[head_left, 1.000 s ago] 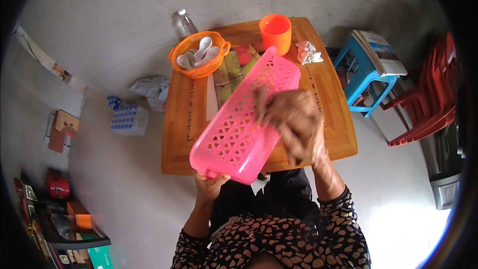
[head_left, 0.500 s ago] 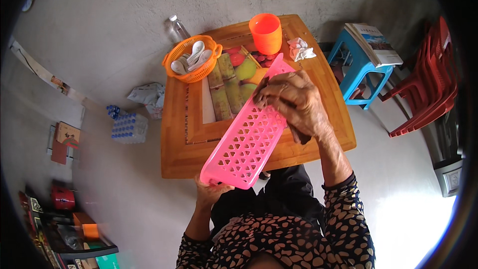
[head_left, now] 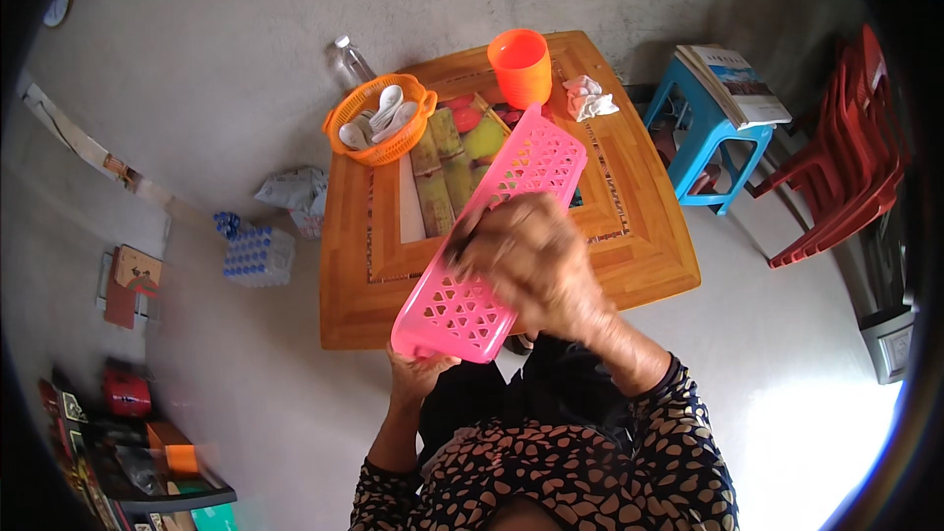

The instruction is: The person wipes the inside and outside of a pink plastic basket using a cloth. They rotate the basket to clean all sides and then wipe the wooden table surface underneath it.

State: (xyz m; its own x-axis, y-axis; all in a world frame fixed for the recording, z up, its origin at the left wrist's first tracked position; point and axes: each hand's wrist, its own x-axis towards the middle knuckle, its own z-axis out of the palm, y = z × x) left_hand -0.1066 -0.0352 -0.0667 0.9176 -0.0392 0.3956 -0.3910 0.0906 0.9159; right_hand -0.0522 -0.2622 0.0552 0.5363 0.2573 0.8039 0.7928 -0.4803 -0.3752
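A long pink plastic basket (head_left: 492,236) with heart-shaped holes is held tilted above a small wooden table (head_left: 649,236). My left hand (head_left: 418,379) grips its near end from below. My right hand (head_left: 526,256), blurred, lies across the basket's middle, fingers pressed on its latticed side. On the table behind it stand an orange cup (head_left: 521,67), an orange basket of white spoons (head_left: 382,118) and a crumpled white cloth (head_left: 588,96). Green and red packets (head_left: 457,147) show in the table's middle.
A clear bottle (head_left: 349,61) stands by the table's far left corner. A blue stool with a book (head_left: 716,128) and stacked red chairs (head_left: 851,157) are at the right. A pack of bottles (head_left: 258,254), a bag and low shelves lie on the floor at the left.
The pink basket has turned more on edge and dropped nearer to me. My right hand has slid down its side toward the near end. My left hand keeps its hold.
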